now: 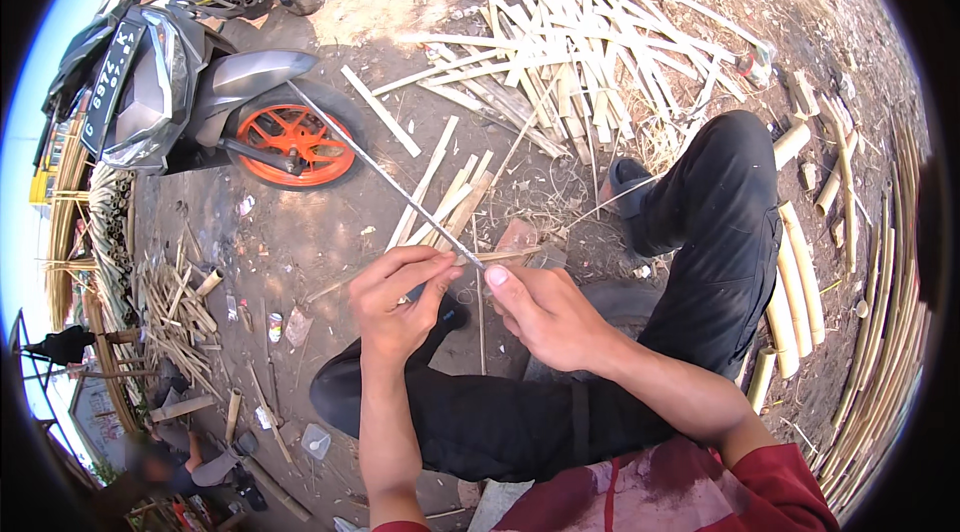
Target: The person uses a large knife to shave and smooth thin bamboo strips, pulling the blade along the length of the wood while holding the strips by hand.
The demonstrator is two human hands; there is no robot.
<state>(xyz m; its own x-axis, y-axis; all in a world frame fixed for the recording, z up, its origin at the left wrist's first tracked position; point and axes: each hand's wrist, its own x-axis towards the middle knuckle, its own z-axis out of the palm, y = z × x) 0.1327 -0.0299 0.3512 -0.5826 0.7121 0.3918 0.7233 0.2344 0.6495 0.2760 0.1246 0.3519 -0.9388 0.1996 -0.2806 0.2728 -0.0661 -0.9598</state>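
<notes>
A long, thin grey strip point(385, 172) slants from my hands up toward the motorcycle's front wheel; its material is hard to make out. My right hand point(550, 317) grips its near end, thumb pressed along the top. Just left of that, my left hand point(395, 307) is closed in a pinch at the strip, fingertips close together. A short pale bamboo sliver point(510, 255) shows beside the left fingertips; whether it is held or lies behind them I cannot tell. Both hands are above my bent legs in black trousers point(500, 422).
A heap of split bamboo slats point(590, 62) lies ahead on the dirt. A motorcycle with an orange front wheel point(295, 145) stands at left. Bamboo tubes point(785, 307) and long poles point(880, 332) lie on the right. At lower left sits another person point(190, 462).
</notes>
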